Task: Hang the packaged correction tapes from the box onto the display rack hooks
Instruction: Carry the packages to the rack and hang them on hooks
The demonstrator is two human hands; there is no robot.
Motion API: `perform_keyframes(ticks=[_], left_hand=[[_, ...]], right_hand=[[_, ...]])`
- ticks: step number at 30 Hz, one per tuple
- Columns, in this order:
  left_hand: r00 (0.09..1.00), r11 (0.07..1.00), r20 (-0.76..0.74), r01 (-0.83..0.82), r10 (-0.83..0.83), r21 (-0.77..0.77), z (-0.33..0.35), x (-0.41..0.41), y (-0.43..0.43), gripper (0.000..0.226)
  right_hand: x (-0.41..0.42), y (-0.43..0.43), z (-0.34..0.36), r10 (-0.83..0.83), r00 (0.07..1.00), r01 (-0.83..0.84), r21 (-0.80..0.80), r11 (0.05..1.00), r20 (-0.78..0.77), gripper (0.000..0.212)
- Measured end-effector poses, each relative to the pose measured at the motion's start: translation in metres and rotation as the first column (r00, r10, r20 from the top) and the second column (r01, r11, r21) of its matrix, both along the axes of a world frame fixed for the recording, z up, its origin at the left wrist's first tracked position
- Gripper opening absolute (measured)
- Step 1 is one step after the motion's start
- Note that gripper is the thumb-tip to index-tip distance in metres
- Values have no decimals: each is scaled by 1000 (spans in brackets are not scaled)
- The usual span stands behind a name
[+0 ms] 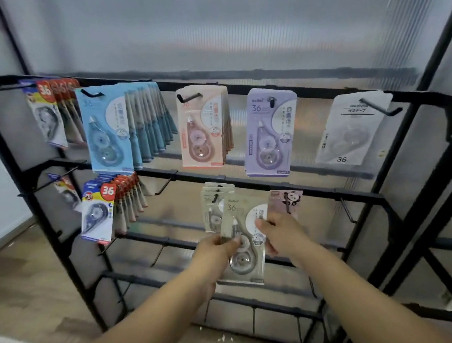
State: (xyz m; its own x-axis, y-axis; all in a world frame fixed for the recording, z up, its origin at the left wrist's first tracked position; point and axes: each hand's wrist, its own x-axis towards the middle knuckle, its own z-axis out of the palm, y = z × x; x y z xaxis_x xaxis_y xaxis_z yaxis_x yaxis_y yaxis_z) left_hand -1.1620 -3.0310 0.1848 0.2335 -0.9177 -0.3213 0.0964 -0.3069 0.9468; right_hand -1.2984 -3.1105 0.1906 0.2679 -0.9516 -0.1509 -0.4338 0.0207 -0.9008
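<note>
Both left hand [216, 250] and right hand [283, 238] pinch a beige packet [243, 210], half covering hung packets [210, 199] beside a panda card [291, 197].

Before the beige packs [210, 215] on the display rack [318, 191], the held pack [247, 261], gripped by the left hand [214, 249] and right hand [281, 237], blocks approach. Just right, a panda pack [291, 197] crowds them. Left, a bare hook [163, 185] has open room; far right, another bare hook [347, 210] too.
</note>
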Motion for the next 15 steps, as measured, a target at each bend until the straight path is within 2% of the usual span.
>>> perform_keyframes(ticks=[5,8,10,15], left_hand=[[989,988,64,-136,132,76,-11,44,5,21],[978,978,78,-198,192,67,-14,64,5,2],[975,975,79,-212,207,62,-15,73,3,2],[975,976,100,-208,201,62,-14,89,0,18]], right_hand=[[56,-5,-14,6,1000,-4,86,996,-23,19],[80,-15,-20,-54,998,57,126,990,-24,17],[90,-25,-24,-101,994,104,141,984,-32,20],[100,-49,-39,-148,978,154,29,988,-146,26]])
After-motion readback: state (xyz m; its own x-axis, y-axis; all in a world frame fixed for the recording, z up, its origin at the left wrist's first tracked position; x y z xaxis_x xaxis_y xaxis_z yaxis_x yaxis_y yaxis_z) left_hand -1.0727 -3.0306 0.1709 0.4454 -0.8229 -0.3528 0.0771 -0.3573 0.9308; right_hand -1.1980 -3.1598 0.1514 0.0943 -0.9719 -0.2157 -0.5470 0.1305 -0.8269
